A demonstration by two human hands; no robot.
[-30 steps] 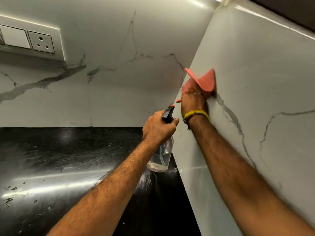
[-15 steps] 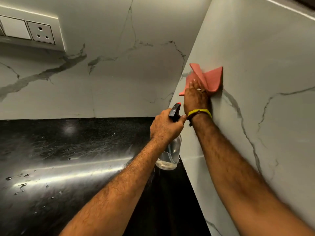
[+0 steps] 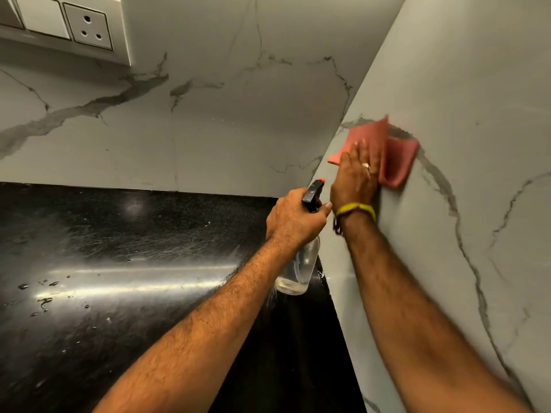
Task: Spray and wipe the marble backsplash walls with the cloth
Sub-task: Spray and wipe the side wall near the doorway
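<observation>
A pink cloth [image 3: 393,158] lies flat against the right marble wall [image 3: 477,99], close to the corner. My right hand [image 3: 356,177] presses it there with straight fingers, and the cloth is blurred. My left hand [image 3: 293,220] grips the neck of a clear spray bottle [image 3: 298,268] with a black, red-tipped nozzle, held over the black counter just left of the right wall. The back marble wall [image 3: 223,120] with grey veins runs to the left.
A white switch-and-socket plate [image 3: 65,25] sits on the back wall at the upper left. The black stone counter [image 3: 104,278] below carries water drops and streaks. The two walls meet in a corner above the bottle.
My right hand and the cloth have slid along the right wall away from the corner, and the cloth's folds have shifted. The left hand with the bottle has stayed just below my right wrist.
</observation>
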